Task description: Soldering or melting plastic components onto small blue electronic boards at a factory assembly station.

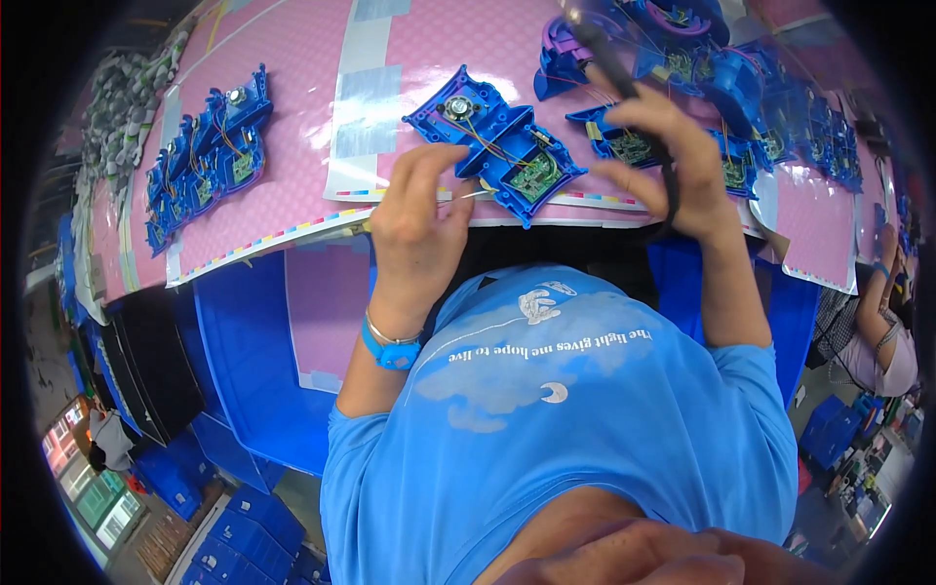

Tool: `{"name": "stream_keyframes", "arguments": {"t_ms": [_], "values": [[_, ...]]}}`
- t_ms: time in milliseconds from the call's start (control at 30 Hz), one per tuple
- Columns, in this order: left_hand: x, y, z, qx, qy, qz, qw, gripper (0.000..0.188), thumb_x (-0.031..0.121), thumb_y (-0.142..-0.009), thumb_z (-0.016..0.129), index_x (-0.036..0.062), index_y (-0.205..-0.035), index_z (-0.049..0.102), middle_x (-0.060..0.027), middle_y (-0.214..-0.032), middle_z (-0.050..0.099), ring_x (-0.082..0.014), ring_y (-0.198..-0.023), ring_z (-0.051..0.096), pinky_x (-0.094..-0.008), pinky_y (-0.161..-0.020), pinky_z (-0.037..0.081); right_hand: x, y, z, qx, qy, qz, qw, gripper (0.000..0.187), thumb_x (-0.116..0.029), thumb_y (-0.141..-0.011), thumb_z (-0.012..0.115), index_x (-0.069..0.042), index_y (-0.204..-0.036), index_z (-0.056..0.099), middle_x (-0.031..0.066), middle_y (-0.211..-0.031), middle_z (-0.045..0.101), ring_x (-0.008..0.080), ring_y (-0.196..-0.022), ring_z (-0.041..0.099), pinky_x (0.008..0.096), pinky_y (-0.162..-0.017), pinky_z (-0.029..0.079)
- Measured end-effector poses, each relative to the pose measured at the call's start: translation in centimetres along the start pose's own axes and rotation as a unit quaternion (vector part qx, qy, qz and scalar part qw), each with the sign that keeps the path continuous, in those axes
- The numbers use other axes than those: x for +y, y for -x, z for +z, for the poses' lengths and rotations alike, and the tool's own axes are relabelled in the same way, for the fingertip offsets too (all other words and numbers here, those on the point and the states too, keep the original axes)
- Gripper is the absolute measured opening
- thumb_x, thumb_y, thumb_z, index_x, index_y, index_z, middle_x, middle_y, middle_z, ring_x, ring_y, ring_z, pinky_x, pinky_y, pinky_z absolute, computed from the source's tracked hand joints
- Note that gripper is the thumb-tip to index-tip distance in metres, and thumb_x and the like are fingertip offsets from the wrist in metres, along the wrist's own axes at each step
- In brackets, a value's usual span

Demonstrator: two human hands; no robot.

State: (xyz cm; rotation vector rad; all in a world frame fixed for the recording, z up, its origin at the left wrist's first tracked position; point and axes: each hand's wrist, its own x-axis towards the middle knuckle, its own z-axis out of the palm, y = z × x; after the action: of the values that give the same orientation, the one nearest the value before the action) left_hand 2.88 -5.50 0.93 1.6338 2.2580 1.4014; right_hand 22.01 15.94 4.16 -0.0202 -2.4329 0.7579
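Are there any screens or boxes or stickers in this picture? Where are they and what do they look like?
Screens: lower left corner, a small cluster of glowing rectangles, red and green.
Blue crates: stacked along the lower left, boxy plastic.
Pink sheet: covers the table, with a strip of small coloured squares along its edge.

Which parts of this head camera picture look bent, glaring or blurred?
Head view: the table edge curves with fisheye bending; glare whitens the clear plastic sheet at right; the right hand and its dark tool look slightly soft; corners fall black.
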Motion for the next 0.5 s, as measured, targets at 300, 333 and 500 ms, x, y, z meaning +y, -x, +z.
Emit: {"name": "stream_keyframes", "arguments": {"t_ms": [300, 333, 500], "values": [[0.9, 0.0, -0.5, -0.075, 0.198, -0.255, 0.944, 0.032, 0.002, -0.082, 0.078, 0.0015, -0.114, 0.073, 0.0027, -0.076, 0.067, -0.0021, -0.052, 0.043, -0.0205, -0.051, 0.034, 1.8, 0.9, 0.9, 0.032, -0.026, 0.021, 0.999, 0.052, 0.005, -0.080, 0.080, -0.004, -0.126, 0.056, 0.0202, -0.142, 0.063, 0.0261, -0.119, 0.068, 0.0350, -0.100, 0.053], [0.2, 0.3, -0.2, -0.053, 0.267, -0.249, 0.929, 0.031, 0.005, -0.085, 0.077, 0.0000, -0.116, 0.073, 0.0060, -0.074, 0.061, -0.0014, -0.054, 0.040, -0.0193, -0.052, 0.031, 1.5, 0.8, 1.2, 0.031, -0.029, 0.017, 0.999, 0.052, 0.005, -0.080, 0.080, -0.004, -0.126, 0.056, 0.0202, -0.142, 0.063, 0.0261, -0.119, 0.068, 0.0350, -0.100, 0.053], [-1.3, 0.3, -1.2, 0.039, 0.499, -0.324, 0.803, 0.034, 0.005, -0.094, 0.068, -0.0021, -0.127, 0.069, 0.0057, -0.075, 0.051, -0.0034, -0.062, 0.040, -0.0205, -0.053, 0.032, -1.5, 1.0, 3.7, 0.026, -0.097, -0.004, 0.995, 0.052, 0.003, -0.080, 0.082, -0.004, -0.125, 0.056, 0.0291, -0.143, 0.058, 0.0383, -0.133, 0.059, 0.0420, -0.110, 0.047]]}}
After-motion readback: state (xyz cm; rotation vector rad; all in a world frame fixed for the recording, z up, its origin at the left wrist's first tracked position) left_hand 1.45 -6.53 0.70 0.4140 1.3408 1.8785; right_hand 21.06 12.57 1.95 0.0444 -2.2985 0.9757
